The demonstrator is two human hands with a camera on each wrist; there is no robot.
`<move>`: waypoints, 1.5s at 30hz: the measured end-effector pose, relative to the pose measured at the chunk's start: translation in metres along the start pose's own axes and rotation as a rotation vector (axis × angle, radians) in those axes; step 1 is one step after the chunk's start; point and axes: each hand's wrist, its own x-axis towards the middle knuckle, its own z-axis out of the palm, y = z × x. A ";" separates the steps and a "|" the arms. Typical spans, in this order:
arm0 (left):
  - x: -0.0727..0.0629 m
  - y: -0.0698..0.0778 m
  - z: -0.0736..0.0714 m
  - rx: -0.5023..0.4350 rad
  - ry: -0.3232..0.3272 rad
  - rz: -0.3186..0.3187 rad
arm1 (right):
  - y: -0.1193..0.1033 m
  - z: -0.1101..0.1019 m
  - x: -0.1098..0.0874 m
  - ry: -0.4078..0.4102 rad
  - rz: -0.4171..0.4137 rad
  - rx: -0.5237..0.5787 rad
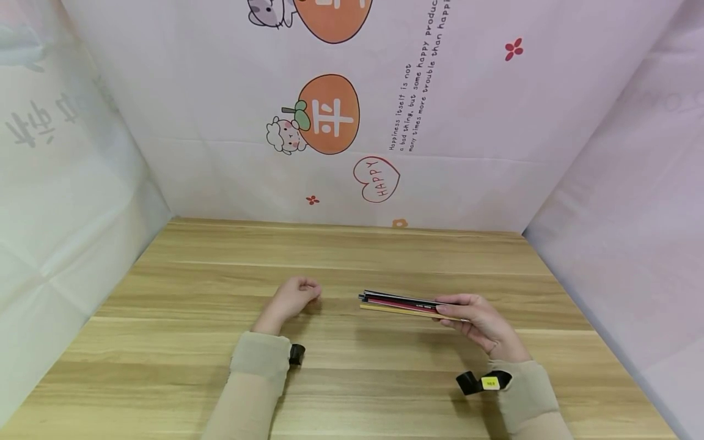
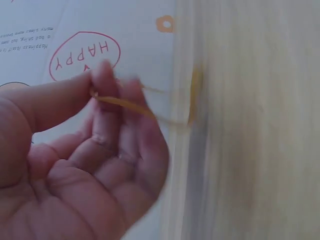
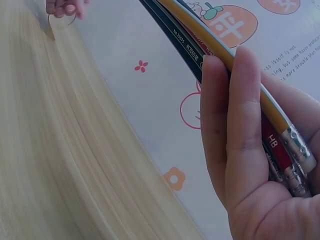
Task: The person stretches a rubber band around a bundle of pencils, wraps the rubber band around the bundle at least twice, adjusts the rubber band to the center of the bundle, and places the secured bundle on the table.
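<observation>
Pencils and band, held apart above the counter. The bundle of pencils lies in the grip of the right hand, between thumb and fingers, nearly level, its far ends directed toward the left hand. These far ends are slightly uneven and fan a little.

In the right wrist view, a yellow pencil runs outermost; its silvery, dented ferrule carries a pale eraser. Beside it a red pencil bears the white letters "HB", and a dark pencil shows fine pale print including "No.31595". Metal ferrules cluster near the palm. The exact number of pencils cannot be told.

The left hand pinches a rubber band between thumb and fingertip, its other fingers curved. The band is thin and yellow-brown, forming a bent loop that extends beyond the fingertips, partly blurred; it is apart from the pencils.
</observation>
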 end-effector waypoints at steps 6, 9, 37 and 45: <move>0.001 0.007 0.002 -0.217 -0.017 0.007 | 0.001 -0.001 0.000 -0.003 -0.003 -0.002; -0.001 0.011 0.002 -0.257 -0.026 0.015 | 0.001 -0.001 0.000 -0.011 -0.008 -0.006; -0.012 0.037 0.015 -0.393 -0.200 0.083 | 0.000 -0.001 0.000 -0.024 -0.008 0.011; -0.013 0.044 0.030 -0.458 -0.342 0.136 | 0.000 0.000 0.001 -0.021 -0.007 0.006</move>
